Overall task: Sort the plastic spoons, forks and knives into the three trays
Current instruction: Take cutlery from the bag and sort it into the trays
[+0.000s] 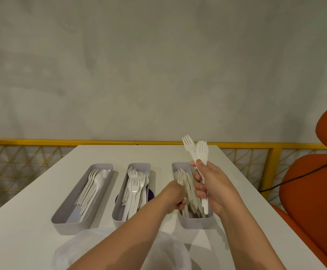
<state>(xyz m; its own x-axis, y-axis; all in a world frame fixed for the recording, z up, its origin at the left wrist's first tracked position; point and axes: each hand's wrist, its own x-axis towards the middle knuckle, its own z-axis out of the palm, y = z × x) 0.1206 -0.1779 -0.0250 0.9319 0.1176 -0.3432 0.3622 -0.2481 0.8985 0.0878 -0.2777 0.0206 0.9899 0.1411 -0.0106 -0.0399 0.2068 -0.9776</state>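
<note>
Three long grey trays stand side by side on the white table. The left tray (65,221) holds spoons, the middle tray (119,199) holds forks, and the right tray (195,223) holds knives. My right hand (211,184) grips two white forks (194,151) upright above the right tray, tines up. My left hand (173,197) reaches into the right tray with fingers curled among the knives (188,188); whether it grips one is hidden.
A clear plastic bag (77,248) lies at the table's front edge under my arms. A yellow railing (61,142) with mesh runs behind the table. An orange chair (318,191) with a black cable across it stands at the right.
</note>
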